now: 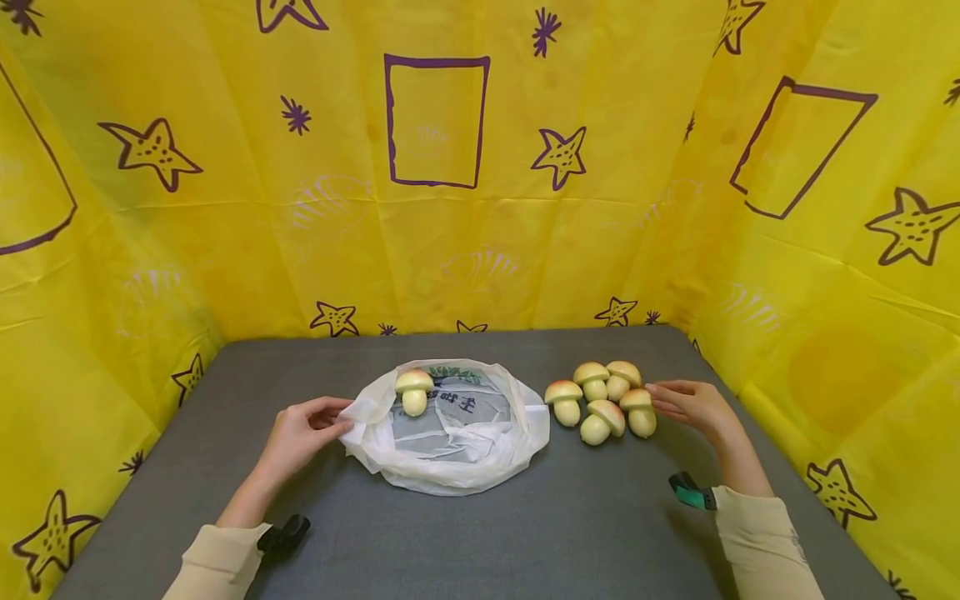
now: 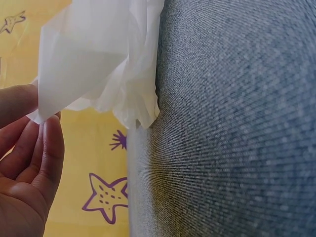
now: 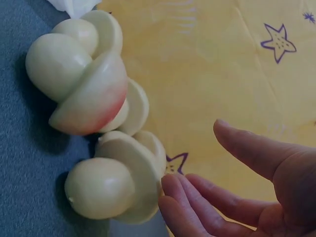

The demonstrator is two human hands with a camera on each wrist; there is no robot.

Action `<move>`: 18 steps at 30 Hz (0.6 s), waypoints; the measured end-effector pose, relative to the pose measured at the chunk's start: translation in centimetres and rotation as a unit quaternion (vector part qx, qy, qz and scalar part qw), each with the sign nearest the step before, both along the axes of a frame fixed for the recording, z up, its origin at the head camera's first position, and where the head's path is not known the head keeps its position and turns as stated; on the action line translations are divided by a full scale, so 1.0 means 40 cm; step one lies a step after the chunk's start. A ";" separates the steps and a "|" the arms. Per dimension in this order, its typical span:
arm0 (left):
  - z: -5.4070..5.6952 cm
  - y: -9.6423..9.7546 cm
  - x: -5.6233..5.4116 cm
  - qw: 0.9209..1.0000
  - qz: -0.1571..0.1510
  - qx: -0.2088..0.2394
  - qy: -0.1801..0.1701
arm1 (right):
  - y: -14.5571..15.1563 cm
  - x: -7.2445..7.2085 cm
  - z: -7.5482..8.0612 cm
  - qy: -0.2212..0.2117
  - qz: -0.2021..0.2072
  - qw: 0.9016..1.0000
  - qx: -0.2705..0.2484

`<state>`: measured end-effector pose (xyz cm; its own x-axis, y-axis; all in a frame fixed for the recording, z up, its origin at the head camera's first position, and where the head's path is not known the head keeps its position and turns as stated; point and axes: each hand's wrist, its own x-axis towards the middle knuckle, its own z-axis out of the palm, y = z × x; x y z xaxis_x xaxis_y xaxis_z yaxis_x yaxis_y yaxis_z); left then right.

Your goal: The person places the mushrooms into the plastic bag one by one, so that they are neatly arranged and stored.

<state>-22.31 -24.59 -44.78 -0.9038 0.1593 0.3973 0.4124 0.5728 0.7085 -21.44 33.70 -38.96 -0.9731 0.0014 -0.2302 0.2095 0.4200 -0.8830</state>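
Note:
My left hand (image 1: pixel 303 433) pinches the left edge of a white plastic bag (image 1: pixel 457 479) between thumb and fingers; the left wrist view shows the thin plastic (image 2: pixel 81 69) caught there. The bag lies with its mouth spread wide. One toy mushroom (image 1: pixel 414 392) with a yellow-orange cap is inside, by the back left of the opening. To the bag's right sits a cluster of several similar mushrooms (image 1: pixel 602 421). My right hand (image 1: pixel 693 406) is at the cluster's right side, thumb apart from the fingers, fingertips right beside the nearest mushroom (image 3: pixel 101 190).
A grey cloth-covered table (image 1: pixel 480 550) carries everything. Yellow fabric walls (image 1: pixel 480 250) with purple drawings of stars and frames enclose it at the back and both sides. Dark wrist devices (image 1: pixel 283 537) sit at both sleeve cuffs.

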 end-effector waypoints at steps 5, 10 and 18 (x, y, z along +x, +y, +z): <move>0.000 -0.001 -0.001 1.000 0.002 -0.004 0.002 | 0.015 0.006 -0.011 -0.009 -0.011 1.000 -0.002; 0.001 -0.001 -0.002 1.000 0.005 -0.008 0.003 | 0.029 0.015 -0.019 -0.015 -0.012 1.000 0.003; -0.001 0.000 0.001 1.000 0.008 -0.009 -0.011 | 0.045 0.031 -0.034 -0.016 -0.008 1.000 0.014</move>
